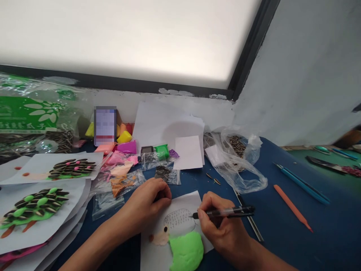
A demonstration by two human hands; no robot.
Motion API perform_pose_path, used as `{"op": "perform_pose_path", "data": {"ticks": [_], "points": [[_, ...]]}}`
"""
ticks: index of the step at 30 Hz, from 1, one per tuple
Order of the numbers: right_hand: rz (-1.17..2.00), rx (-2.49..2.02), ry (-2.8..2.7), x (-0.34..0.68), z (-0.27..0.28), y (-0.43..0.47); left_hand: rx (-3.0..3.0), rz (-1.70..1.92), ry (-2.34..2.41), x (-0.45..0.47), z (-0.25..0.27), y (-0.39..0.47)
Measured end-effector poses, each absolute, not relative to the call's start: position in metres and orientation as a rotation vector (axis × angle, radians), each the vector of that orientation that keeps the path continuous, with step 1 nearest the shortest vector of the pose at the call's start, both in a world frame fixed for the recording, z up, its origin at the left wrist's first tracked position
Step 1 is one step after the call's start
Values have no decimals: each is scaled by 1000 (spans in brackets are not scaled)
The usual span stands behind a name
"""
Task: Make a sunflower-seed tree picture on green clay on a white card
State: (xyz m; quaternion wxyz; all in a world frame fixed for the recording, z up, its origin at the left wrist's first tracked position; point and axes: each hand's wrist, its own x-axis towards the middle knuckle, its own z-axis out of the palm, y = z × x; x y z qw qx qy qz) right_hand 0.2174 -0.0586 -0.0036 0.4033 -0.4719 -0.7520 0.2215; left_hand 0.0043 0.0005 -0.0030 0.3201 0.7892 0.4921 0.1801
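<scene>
My right hand (222,222) grips a black pen (231,212), its tip touching a white sheet of paper (149,252). Under the tip is a drawn rounded outline (180,218) filled with rows of small pen marks. My left hand (153,195), fingers curled in, rests at the sheet's upper left edge; nothing shows in it. Below the drawing, a pale clay head (160,238) with a dark eye and a brown nose lies against a thick slab of bright green clay (186,251).
At left, finished paper sheets (70,195) carry clay hedgehogs with seed spines. Clay packets (126,146) and a phone (105,126) stand behind. A plastic bag of seeds (237,150), an orange clay tool (293,208) and a blue tool (301,183) lie right.
</scene>
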Motion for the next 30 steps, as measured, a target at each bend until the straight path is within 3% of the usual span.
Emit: {"op": "perform_pose_path", "data": {"ticks": [30], "points": [[668,-1033,-2047,204,-3,-59,2201,710,1256,14,-19,-3]]}}
